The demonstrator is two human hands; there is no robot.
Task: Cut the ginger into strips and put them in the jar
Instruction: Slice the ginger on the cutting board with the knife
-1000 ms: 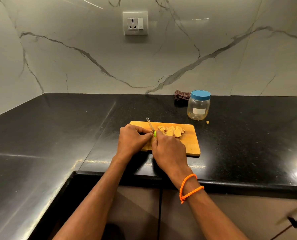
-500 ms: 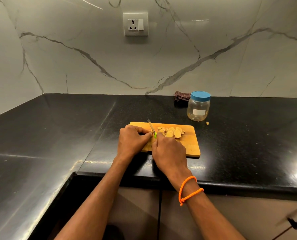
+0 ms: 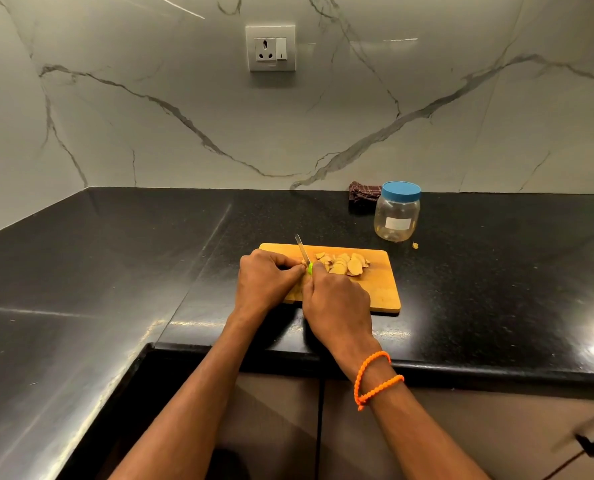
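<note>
On a wooden cutting board point(image 3: 385, 292) near the worktop's front edge, the right hand point(image 3: 338, 301) is gripping a green-handled knife point(image 3: 304, 252), fingers curled round it, while the left hand point(image 3: 266, 284) is pinching something hidden under its bunched fingertips. Ginger slices point(image 3: 345, 265) are lying at the board's far edge; the blue-lidded jar point(image 3: 397, 213) is standing closed beyond its far right corner.

Dim, warm kitchen light, sharp focus

Glare flares on the black counter point(image 3: 496, 292) far right of the fingers point(image 3: 297, 269); soft shadows pool beneath them; wide-angle bending curves the edges.
</note>
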